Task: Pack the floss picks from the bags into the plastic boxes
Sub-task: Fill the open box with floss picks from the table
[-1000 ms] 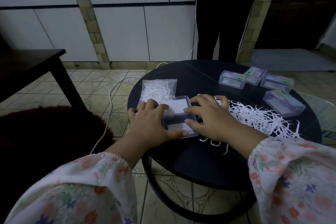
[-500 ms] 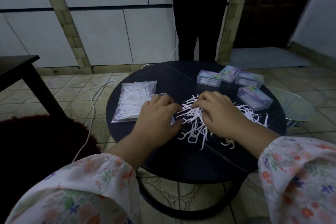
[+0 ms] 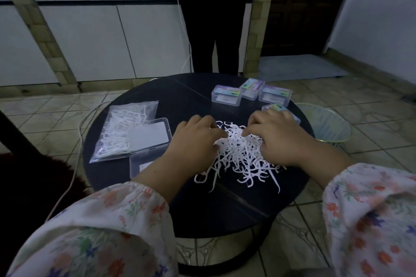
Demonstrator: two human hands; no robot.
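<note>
Now I am bunching the loose pile of white plastic floss picks [image 3: 242,153] on the round black desk [image 3: 225,204], my left hand [image 3: 195,139] and right hand [image 3: 279,137] both curling into it from either side, gathering a handful; the open clear plastic box [image 3: 147,136] is waiting beside the left hand, overlapping a clear bag of picks [image 3: 121,128]

Left hand's fingers [image 3: 216,135]: tips buried in the loose heap of white plastic floss picks [image 3: 238,153].
Fourth clear plastic box [image 3: 273,107]: mostly hidden behind the right hand [image 3: 279,137].
Box labels: too small to read.
</note>
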